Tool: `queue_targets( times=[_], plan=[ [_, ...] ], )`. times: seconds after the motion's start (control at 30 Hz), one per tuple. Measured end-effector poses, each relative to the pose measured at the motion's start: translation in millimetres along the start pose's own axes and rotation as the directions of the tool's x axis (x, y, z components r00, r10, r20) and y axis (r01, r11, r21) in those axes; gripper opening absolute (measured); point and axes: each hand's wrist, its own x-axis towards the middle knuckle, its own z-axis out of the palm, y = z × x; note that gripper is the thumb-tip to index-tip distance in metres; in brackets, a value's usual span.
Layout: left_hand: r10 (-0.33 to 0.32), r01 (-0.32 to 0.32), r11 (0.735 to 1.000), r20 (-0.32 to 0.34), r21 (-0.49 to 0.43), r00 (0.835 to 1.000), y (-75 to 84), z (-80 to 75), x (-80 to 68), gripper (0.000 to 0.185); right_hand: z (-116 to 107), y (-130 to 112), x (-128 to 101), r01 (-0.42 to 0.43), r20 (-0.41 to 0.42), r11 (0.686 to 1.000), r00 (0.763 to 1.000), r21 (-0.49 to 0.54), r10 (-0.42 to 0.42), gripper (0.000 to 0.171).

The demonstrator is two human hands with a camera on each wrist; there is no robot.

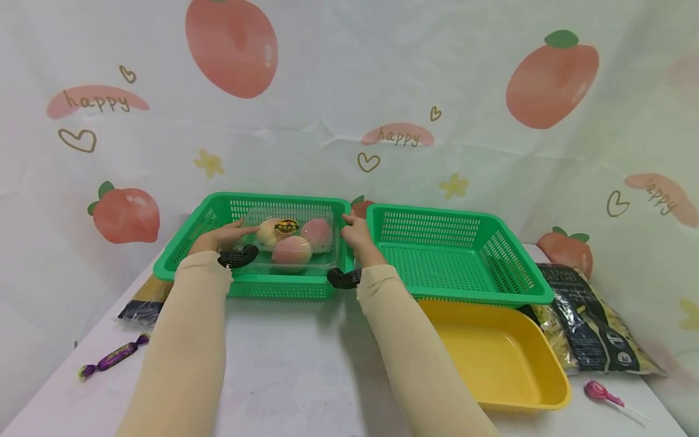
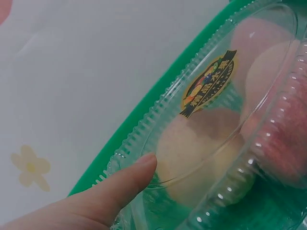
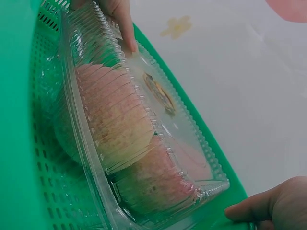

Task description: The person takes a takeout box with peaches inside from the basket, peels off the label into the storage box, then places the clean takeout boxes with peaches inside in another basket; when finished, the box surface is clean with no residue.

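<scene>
A faintly creased white sheet (image 1: 322,73) printed with red peaches hangs behind a white tabletop (image 1: 284,364). On it stands a rectangular, bright-green plastic basket (image 1: 284,290), the landmark, with slotted, flaring walls. A second green slotted plastic basket (image 1: 426,258) stands just right of the landmark; a smooth yellow round-cornered plastic tray (image 1: 497,358) lies front right of it, with a glossy black-and-clear plastic packet (image 1: 590,328) farther right.

Inside the landmark basket is a rectangular clear plastic clamshell box (image 1: 297,235), its long axis running left to right, parallel to the basket's long front rim, its ribbed-edged lid facing up.

The left hand (image 1: 221,235) is at the box's left end, one straight digit touching the lid; the other fingers are mostly hidden, so I cannot tell whether it grips. The right hand (image 1: 359,238) is at the basket's right rim, thumb tip against the green plastic; whether it pinches there I cannot tell.

Three round, blush-pink and pale-yellow peaches (image 1: 292,250) show through the box. A purple twist-wrapped sweet (image 1: 114,356) lies front left of the basket. A black-and-gold oval label (image 1: 286,226) sits on the lid's far side.
</scene>
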Motion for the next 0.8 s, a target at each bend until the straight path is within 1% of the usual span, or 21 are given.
queue_targets(
  times=[0.23,0.33,0.43,0.57,0.73,0.8],
  plan=[
    [0.003,-0.001,0.999,0.043,-0.047,0.999,-2.8,1.3,-3.8,0.080,1.3,-0.3,0.9,0.005,0.025,1.000,1.000,0.016,-0.005,0.063],
    [0.009,-0.007,0.998,0.041,-0.055,0.999,-2.0,2.3,-5.5,0.078,0.8,0.0,1.2,0.005,0.033,1.000,0.999,0.004,-0.005,0.063],
    [0.014,-0.013,0.995,0.015,-0.096,1.000,0.0,3.7,-5.3,0.078,-0.3,0.1,1.5,0.004,0.031,1.000,1.000,-0.002,-0.004,0.062],
    [0.010,-0.015,0.990,-0.037,-0.141,0.999,3.0,6.2,-4.5,0.077,-1.5,-0.1,1.1,0.003,0.030,1.000,1.000,0.001,-0.003,0.061],
    [-0.008,-0.002,0.993,-0.087,-0.116,0.996,4.0,7.8,-6.4,0.077,-2.0,-0.7,0.0,0.004,0.029,1.000,1.000,0.001,-0.004,0.061],
    [-0.012,-0.002,0.992,-0.112,-0.123,0.994,3.8,8.0,-7.2,0.077,-1.7,-0.9,0.2,0.005,0.027,1.000,1.000,0.000,-0.005,0.061]
  ],
)
